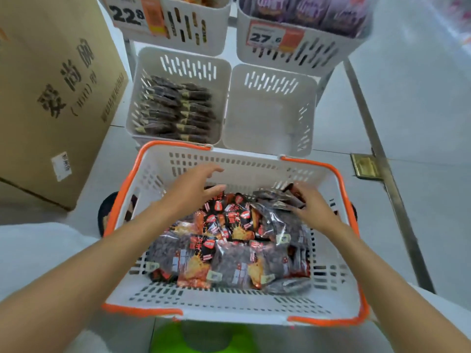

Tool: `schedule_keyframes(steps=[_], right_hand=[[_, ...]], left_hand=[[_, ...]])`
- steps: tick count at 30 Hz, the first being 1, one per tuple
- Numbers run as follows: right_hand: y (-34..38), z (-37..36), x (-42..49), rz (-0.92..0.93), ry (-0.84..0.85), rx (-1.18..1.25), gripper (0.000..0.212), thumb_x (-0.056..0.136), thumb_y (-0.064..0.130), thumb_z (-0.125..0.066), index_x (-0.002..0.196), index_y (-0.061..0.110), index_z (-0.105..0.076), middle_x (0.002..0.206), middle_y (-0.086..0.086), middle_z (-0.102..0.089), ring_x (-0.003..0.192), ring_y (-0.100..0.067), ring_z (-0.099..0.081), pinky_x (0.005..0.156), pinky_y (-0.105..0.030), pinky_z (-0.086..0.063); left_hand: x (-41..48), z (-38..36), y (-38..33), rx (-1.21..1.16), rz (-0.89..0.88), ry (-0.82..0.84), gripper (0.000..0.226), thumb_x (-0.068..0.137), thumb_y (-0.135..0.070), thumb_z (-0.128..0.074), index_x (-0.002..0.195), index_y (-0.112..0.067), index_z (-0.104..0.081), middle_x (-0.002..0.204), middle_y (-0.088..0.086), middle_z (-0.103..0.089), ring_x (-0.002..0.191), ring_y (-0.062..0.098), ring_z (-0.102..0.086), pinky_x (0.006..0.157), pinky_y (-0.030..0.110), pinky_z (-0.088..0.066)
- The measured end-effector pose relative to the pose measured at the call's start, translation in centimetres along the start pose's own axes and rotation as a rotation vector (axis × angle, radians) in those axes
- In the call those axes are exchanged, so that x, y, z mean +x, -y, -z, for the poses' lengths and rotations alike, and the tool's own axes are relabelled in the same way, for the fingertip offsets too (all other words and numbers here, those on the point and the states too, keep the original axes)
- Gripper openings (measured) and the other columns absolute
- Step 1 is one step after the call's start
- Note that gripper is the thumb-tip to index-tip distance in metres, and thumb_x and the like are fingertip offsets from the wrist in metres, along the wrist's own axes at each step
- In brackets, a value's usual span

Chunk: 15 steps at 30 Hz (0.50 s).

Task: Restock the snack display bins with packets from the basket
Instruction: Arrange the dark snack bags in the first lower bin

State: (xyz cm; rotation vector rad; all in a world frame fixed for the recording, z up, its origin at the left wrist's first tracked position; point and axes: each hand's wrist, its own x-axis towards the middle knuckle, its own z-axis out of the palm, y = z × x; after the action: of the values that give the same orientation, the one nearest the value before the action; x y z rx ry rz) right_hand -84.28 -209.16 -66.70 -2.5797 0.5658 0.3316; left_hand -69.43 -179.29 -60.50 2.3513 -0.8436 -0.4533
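View from above, looking down at a person's two bare forearms reaching into a shopping basket. The basket (237,305) is white slotted plastic with an orange rim, and fills the near centre of the scene. It holds a loose heap of red and black packets (229,222), with dark packets (276,198) mixed in, mostly on the right side.

The left hand (192,191) hovers over the far left part of the heap, fingers spread apart and relaxed, holding nothing. The right hand (314,208) is at the far right corner of the basket, fingers curled down onto a small bunch of the dark packets. It appears to grip them, though blur there makes the hold hard to confirm.

Just beyond the basket, two white slotted bins stand side by side on a low shelf. The left bin (142,80) holds rows of brown packets (175,110) laid flat. The right bin (312,103) shows its bare white floor.

Above and farther away are two more white bins. The upper left bin (219,29) carries a price tag (132,15) reading 22.8. The upper right bin (339,59) holds purple packets (305,8) and carries a tag (274,36) reading 27.6.

A large cardboard box (51,98) with printed characters stands at the left. A metal rack leg (377,138) slants down the right side. Something green (163,338) shows at the near edge.
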Motion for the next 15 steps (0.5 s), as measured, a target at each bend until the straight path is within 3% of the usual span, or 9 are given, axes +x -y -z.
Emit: schedule_keyframes(steps=[2, 4, 8, 11, 13, 15], right_hand=[[-1.4, -1.0, -0.4, -0.023, 0.027, -0.096, 0.069, 0.088, 0.02, -0.071, 0.149, 0.021, -0.039, 0.156, -0.01, -0.033, 0.139, -0.034, -0.034, 0.111, -0.046, -0.036], [-1.8, -2.3, -0.6, -0.01, -0.045, -0.184, 0.064, 0.088, 0.016, -0.07, 0.146, 0.019, -0.044, 0.146, -0.015, -0.042, 0.13, -0.036, -0.04, 0.106, -0.042, -0.039], [-0.8, -3.1, -0.3, -0.048, -0.165, -0.297, 0.056, 0.089, 0.028, -0.069, 0.142, 0.025, -0.049, 0.13, -0.015, -0.048, 0.119, -0.038, -0.047, 0.096, -0.042, -0.043], [-0.3, -3.6, -0.2, -0.039, -0.242, -0.323, 0.053, 0.086, 0.028, -0.072, 0.135, 0.026, -0.054, 0.148, -0.016, -0.036, 0.135, -0.041, -0.035, 0.108, -0.05, -0.032], [-0.4, -4.1, -0.1, 0.009, -0.192, -0.33, 0.047, 0.086, 0.031, -0.072, 0.132, 0.026, -0.059, 0.158, -0.014, -0.023, 0.146, -0.038, -0.018, 0.116, -0.052, -0.019], [-0.7, -4.4, 0.1, 0.008, -0.184, -0.308, 0.032, 0.09, 0.033, -0.068, 0.121, 0.024, -0.068, 0.16, -0.012, -0.023, 0.148, -0.035, -0.012, 0.12, -0.05, -0.013]], left_hand=[[-0.4, -0.7, -0.7, -0.008, 0.015, 0.013, 0.049, 0.092, -0.04, -0.065, 0.137, -0.023, -0.054, 0.128, -0.001, -0.058, 0.111, 0.016, -0.056, 0.095, 0.037, -0.048], [-0.7, -1.3, -1.4, -0.021, 0.03, 0.028, 0.049, 0.092, -0.039, -0.065, 0.137, -0.023, -0.053, 0.124, -0.002, -0.057, 0.11, 0.016, -0.057, 0.096, 0.036, -0.049], [-1.0, -2.5, -1.9, -0.067, 0.053, 0.062, 0.049, 0.091, -0.04, -0.065, 0.137, -0.025, -0.053, 0.122, -0.005, -0.058, 0.103, 0.012, -0.057, 0.095, 0.039, -0.051], [-1.0, -3.2, -1.8, -0.102, 0.051, 0.087, 0.05, 0.091, -0.044, -0.065, 0.137, -0.027, -0.053, 0.136, -0.006, -0.055, 0.111, 0.009, -0.057, 0.097, 0.039, -0.051], [-1.0, -3.5, -2.1, -0.123, 0.064, 0.1, 0.05, 0.091, -0.043, -0.064, 0.137, -0.026, -0.052, 0.134, -0.008, -0.054, 0.111, 0.008, -0.056, 0.096, 0.035, -0.05], [-0.9, -3.8, -2.4, -0.15, 0.077, 0.109, 0.05, 0.092, -0.042, -0.063, 0.138, -0.024, -0.052, 0.125, -0.01, -0.054, 0.109, 0.008, -0.054, 0.094, 0.031, -0.048]])
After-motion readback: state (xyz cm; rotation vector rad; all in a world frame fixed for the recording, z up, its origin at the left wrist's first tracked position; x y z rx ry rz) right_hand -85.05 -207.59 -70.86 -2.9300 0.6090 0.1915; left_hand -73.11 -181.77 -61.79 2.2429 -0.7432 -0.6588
